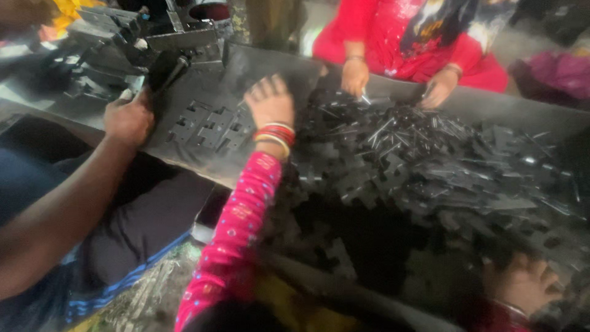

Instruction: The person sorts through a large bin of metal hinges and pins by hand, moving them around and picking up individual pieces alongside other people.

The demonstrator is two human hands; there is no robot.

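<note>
Resting spread fingers, left hand (pixel 268 101) touches the metal pile (pixel 430 160); right hand (pixel 522 286) blurred, cannot tell. Sharp edges may cut.

The heap of flat notched plates (pixel 430 166) looked like dark stamped metal, mostly matt and sooty, with thin bright glints along some cut edges. The few plates laid out flat (pixel 212 126) showed the same dull grey-black finish. The work table (pixel 258 67) under them was a dark metal sheet, smooth with a faint greasy sheen. The left hand (pixel 270 101) came out of a pink printed cloth sleeve (pixel 239 227), soft and matt, and its bangles (pixel 275 135) were glossy red and gold. The press machine (pixel 117 43) was grey metal, worn and dull. The right hand (pixel 522 283) was blurred among the plates.
</note>
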